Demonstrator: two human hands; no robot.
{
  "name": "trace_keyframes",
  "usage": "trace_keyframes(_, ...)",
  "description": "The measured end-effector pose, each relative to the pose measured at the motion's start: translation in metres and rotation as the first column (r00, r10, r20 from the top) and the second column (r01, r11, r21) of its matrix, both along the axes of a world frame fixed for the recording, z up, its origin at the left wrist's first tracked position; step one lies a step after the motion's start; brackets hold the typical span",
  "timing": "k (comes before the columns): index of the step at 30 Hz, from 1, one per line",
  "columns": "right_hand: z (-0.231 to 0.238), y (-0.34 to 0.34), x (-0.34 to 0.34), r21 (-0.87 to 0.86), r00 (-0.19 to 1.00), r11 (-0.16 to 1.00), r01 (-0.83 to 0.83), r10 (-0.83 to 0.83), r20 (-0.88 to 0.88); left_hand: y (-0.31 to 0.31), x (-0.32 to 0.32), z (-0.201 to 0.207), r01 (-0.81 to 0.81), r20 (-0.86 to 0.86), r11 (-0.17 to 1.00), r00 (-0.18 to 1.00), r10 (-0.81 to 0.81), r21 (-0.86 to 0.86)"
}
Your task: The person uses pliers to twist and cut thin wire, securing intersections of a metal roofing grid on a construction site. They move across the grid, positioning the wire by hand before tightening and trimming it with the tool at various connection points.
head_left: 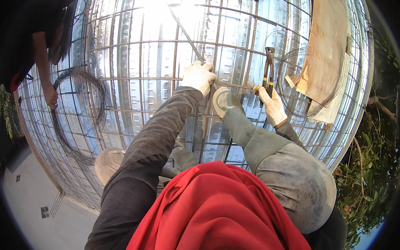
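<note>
My left hand (199, 78), in a whitish work glove, is closed around a loose steel reinforcing bar (186, 35) that slants across the rebar grid (141, 78). My right hand (273, 108), gloved too, grips end-cutting pincers (268, 72) with dark handles and yellow bands. The pincers' head points away from me. Between my two hands, my shoe (225, 101) rests on the mesh. Beneath the bars lies shiny ribbed metal decking (158, 60), which glares strongly at the top.
At the left, another person's hand (51, 97) holds a large coil of thin wire (103, 95). A second wire coil (292, 113) lies right of my pincers, partly over a plywood sheet (327, 45). Leafy branches (364, 172) stand beyond the right edge.
</note>
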State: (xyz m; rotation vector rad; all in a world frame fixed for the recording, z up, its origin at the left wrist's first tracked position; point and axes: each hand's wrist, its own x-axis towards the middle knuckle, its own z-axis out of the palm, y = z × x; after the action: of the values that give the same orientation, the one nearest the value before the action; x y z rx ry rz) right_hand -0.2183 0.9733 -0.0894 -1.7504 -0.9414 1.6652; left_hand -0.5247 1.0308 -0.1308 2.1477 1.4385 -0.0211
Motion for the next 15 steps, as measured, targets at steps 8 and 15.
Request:
trace_keyframes(8, 0.049, -0.013, 0.053, 0.274, 0.696, 0.943, -0.187, -0.07, 0.715, -0.053, 0.057, 0.033, -0.412, 0.043, 0.025, -0.036, 0.998, -0.911)
trace_keyframes(15, 0.133, 0.002, 0.045, 0.219, 0.754, 0.932, -0.291, 0.082, 0.652, -0.047, 0.139, -0.011, 0.599, -0.537, 0.03, -0.738, 0.409, -0.8)
